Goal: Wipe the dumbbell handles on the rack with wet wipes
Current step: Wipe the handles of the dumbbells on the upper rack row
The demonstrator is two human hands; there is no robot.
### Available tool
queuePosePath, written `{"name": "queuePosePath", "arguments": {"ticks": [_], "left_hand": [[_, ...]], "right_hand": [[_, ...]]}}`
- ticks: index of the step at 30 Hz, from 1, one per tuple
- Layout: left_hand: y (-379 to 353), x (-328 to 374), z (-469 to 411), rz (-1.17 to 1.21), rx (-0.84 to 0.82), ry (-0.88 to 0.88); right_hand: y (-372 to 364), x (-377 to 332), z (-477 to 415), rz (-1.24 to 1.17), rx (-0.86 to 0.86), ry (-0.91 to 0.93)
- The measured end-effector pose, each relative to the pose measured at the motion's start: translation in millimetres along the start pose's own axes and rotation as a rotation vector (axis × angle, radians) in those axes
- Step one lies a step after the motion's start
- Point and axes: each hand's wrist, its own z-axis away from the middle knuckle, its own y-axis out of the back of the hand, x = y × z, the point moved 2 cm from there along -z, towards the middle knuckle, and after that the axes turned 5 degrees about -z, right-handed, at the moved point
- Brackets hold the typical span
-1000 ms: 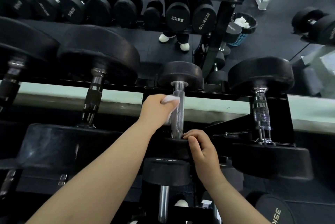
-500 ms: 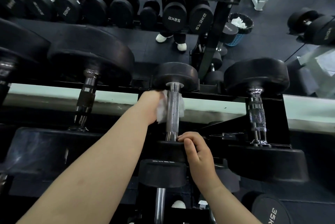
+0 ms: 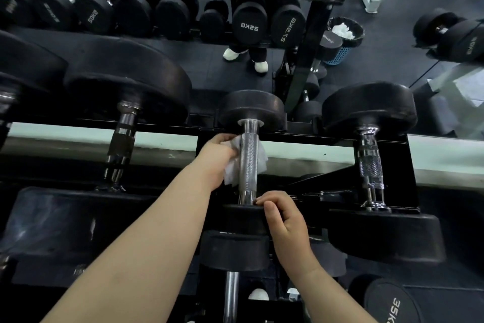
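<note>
While the left hand (image 3: 217, 155) curls round a white wet wipe (image 3: 232, 174), pressing it to the knurled steel handle (image 3: 248, 163) of the small middle dumbbell (image 3: 251, 110), the right hand (image 3: 284, 218) grips that dumbbell's near head, fingers bent over its rim. The dumbbell lies on the black rack (image 3: 410, 163), beside a big dumbbell (image 3: 369, 109); the wipe shows on both sides of the handle.

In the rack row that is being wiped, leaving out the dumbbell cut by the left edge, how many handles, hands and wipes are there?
Dumbbell handles: 3
Wet wipes: 1
Hands: 2, the left hand holding the wipe, the right hand gripping the middle dumbbell's near head
Total: 6
</note>
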Motion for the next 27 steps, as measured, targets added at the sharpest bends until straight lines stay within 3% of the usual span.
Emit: {"name": "queuePosePath", "arguments": {"ticks": [3, 5, 11, 16, 18, 23, 27], "left_hand": [[15, -21, 7, -0.400, -0.075, 0.027], [20, -25, 8, -0.462, -0.099, 0.043], [4, 7, 0, -0.137, -0.022, -0.061], [28, -17, 10, -0.663, -0.163, -0.021], [28, -18, 11, -0.655, -0.150, -0.033], [11, -3, 2, -0.276, 0.006, -0.065], [25, -15, 13, -0.486, -0.038, -0.025]], "right_hand": [[0, 0, 0, 0.008, -0.001, -0.001], [0, 0, 0, -0.003, 0.002, -0.011], [0, -2, 0, 0.002, 0.006, -0.005], [1, -2, 0, 0.009, -0.024, -0.024], [1, -3, 0, 0.012, -0.025, -0.029], [1, -5, 0, 0.019, -0.026, -0.024], [2, -5, 1, 0.027, -0.037, -0.043]]}}
